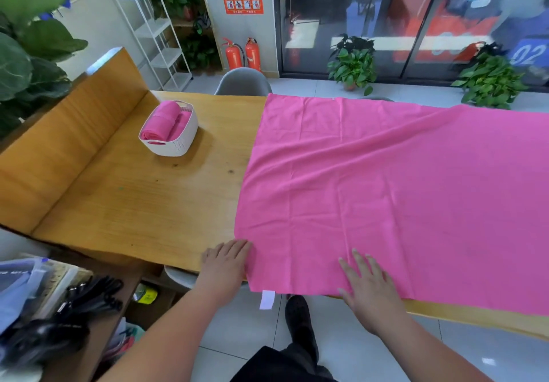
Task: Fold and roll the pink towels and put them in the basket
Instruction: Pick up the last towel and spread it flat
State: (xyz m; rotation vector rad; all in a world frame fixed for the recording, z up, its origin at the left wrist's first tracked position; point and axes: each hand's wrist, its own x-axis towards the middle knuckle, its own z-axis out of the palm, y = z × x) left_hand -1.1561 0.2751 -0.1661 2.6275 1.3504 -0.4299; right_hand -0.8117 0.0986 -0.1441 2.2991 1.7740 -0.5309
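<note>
Basket (178, 141) on table (133, 197), left of towel (386, 188).

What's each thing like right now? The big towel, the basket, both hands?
Pink towel: spread open on the table, wrinkled, not folded yet.
Basket: upright, partly full.
Rolled towels: rolled up, lying in the basket.
Left hand: open, touching the towel's left edge.
Right hand: open, fingers spread, pressing flat on the towel.
</note>
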